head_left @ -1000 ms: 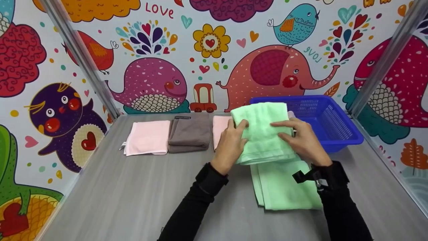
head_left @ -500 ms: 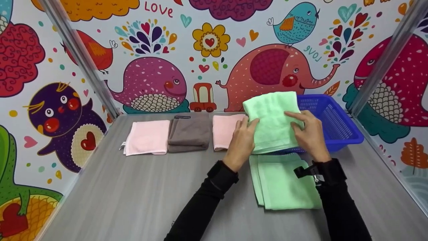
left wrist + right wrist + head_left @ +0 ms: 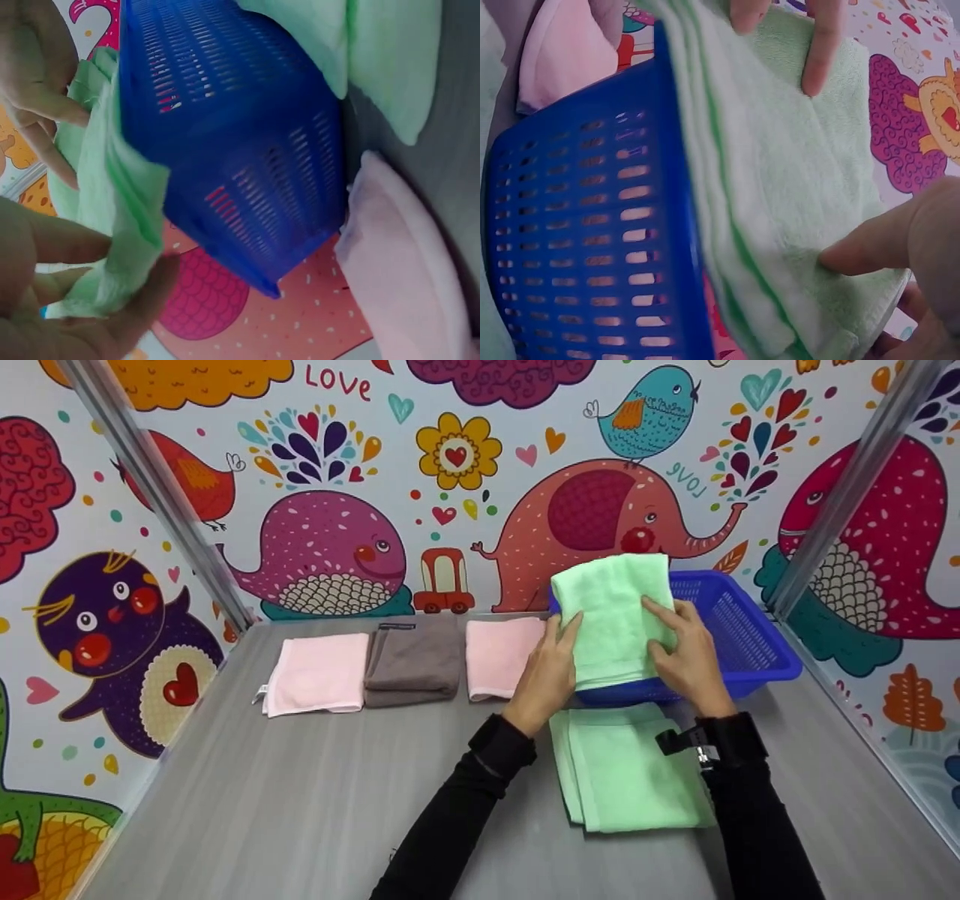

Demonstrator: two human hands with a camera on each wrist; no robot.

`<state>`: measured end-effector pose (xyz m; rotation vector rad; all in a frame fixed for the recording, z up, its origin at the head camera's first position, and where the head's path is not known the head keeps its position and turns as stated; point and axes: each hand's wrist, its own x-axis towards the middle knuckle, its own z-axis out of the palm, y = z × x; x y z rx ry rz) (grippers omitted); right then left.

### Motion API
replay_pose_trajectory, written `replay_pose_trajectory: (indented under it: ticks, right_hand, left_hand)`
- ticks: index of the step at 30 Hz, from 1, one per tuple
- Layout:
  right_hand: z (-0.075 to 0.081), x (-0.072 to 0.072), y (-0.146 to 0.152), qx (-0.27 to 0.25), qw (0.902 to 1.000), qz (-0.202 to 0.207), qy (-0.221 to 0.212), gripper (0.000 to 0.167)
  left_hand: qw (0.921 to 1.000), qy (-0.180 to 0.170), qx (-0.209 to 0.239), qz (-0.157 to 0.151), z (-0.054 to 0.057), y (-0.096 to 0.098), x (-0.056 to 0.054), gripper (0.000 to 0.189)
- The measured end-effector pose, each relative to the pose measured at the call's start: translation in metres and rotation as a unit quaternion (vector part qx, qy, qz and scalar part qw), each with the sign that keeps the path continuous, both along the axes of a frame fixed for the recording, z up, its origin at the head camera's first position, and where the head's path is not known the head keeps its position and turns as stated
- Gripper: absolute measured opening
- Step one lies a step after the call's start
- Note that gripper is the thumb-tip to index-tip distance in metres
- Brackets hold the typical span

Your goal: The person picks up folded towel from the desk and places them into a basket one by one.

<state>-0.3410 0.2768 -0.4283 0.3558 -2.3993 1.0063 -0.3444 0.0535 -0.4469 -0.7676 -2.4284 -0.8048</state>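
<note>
A folded light green towel [image 3: 613, 619] is held up over the near side of the blue plastic basket [image 3: 750, 630]. My left hand [image 3: 544, 671] pinches its left edge; the left wrist view shows thumb and fingers on both sides of the cloth [image 3: 124, 225]. On the opposite edge my right hand [image 3: 690, 660] grips it, thumb and forefinger on the front face, other fingers behind, as the right wrist view shows. Its stacked layers [image 3: 727, 187] hang right beside the basket rim [image 3: 679, 187]. Another folded green towel [image 3: 637, 772] lies on the table below my hands.
Left of the basket, in a row along the back of the table [image 3: 337, 795], lie a pink towel [image 3: 319, 671], a grey-brown towel [image 3: 415, 660] and a second pink towel [image 3: 499, 656], partly behind my left hand. A patterned wall [image 3: 457, 525] rises behind.
Both hands have carried the green towel up, away from me and slightly right, from over the lower green towel to over the basket. The view has shifted slightly.
</note>
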Motion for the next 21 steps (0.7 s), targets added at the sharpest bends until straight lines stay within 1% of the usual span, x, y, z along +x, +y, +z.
replay_pose_trajectory:
  ticks: [3,8,11,13,15,19,21]
  right_hand:
    - [-0.008,-0.006,0.002,0.004,1.0,0.005,-0.007,0.065]
    - [-0.023,-0.015,0.007,0.016,0.9998,-0.002,-0.011,0.068]
    - [-0.032,-0.02,0.011,0.03,0.9994,-0.006,-0.014,0.067]
    - [-0.035,-0.022,0.013,0.039,0.9991,-0.007,-0.017,0.066]
    - [-0.037,-0.024,0.013,0.049,0.9985,-0.01,-0.022,0.064]
    - [-0.037,-0.023,0.013,0.067,0.9967,-0.015,-0.045,0.059]
    - [-0.037,-0.023,0.012,0.074,0.9953,-0.019,-0.059,0.052]
  left_hand:
    - [0.9999,0.003,0.01,-0.01,-0.006,0.002,-0.007,0.058]
    - [0.9994,0.02,0.03,-0.003,-0.019,0.007,-0.016,0.052]
    - [0.9991,0.025,0.032,-0.008,-0.025,0.012,-0.02,0.039]
    - [0.9993,0.027,0.022,-0.017,-0.028,0.014,-0.021,0.03]
    - [0.9993,0.025,0.005,-0.028,-0.029,0.015,-0.022,0.026]
    - [0.9977,0.015,-0.05,-0.045,-0.033,0.013,-0.022,0.028]
    - [0.9942,0.023,-0.095,-0.044,-0.036,0.012,-0.021,0.033]
